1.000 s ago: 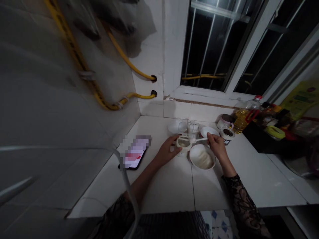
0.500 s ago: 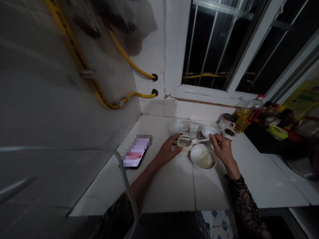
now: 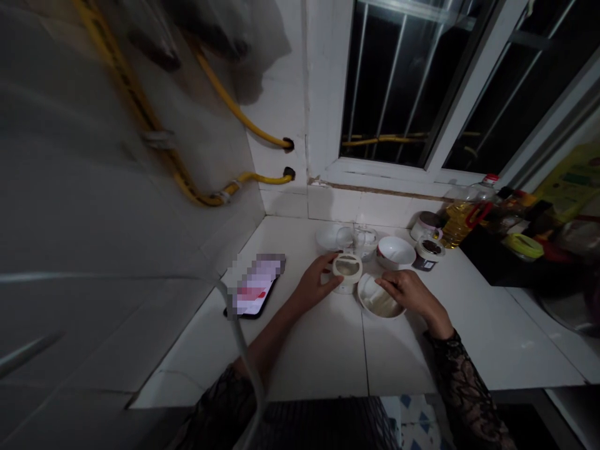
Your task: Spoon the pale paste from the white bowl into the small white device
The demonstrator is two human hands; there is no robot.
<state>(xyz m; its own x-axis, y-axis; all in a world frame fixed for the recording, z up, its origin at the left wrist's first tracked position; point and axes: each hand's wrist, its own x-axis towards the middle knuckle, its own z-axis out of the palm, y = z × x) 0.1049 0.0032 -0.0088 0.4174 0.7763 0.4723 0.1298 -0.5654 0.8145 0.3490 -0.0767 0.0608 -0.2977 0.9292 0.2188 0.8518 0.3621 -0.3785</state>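
Right hand has swung down over the white bowl, fingers pinched on the spoon, its tilt unclear; the bowl sits directly beneath. Farther off, the left hand clasps the jar, just left of the bowl.

Can't read any text here tbh: dark markings on the yellow hose, jar label, print on the yellow packet, all too blurry.

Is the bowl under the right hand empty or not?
Not empty: pale stuff lies in the bottom of the bowl; I can't tell how deep.
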